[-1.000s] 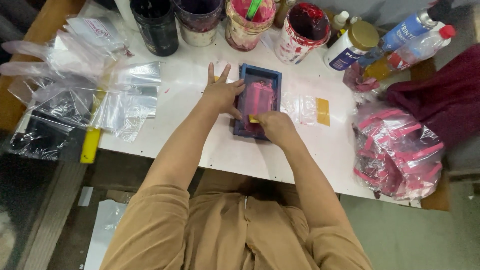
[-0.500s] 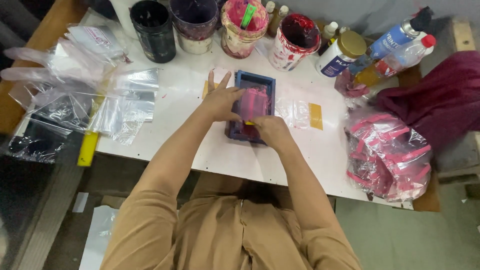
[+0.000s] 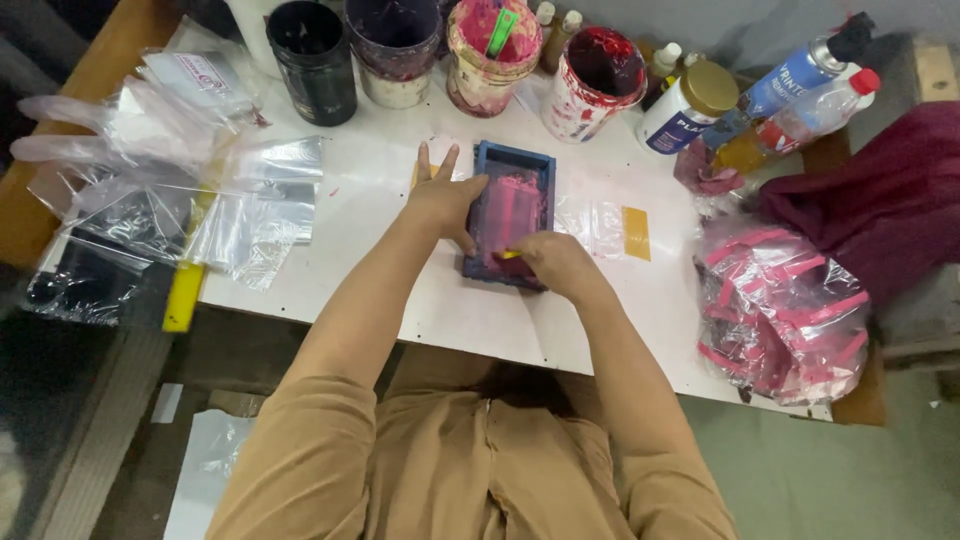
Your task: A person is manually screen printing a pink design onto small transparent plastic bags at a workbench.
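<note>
A small blue-framed printing screen (image 3: 512, 158), smeared with pink ink, lies flat on the white table (image 3: 470, 310). My left hand (image 3: 445, 200) presses on the frame's left edge, fingers spread. My right hand (image 3: 550, 262) grips a small yellow-handled squeegee (image 3: 508, 255) at the near end of the screen. A clear bag with a yellow label (image 3: 612, 228) lies just right of the frame.
Paint tubs stand along the back: black (image 3: 312, 60), purple (image 3: 395, 50), pink (image 3: 492, 55) and red (image 3: 590, 80). Bottles and a spray can (image 3: 790, 85) sit at the back right. Clear bags (image 3: 200, 200) pile on the left, pink-printed bags (image 3: 785, 310) on the right.
My right hand has drawn the squeegee a little nearer along the screen. The camera has shifted slightly; my left hand still holds the frame.
</note>
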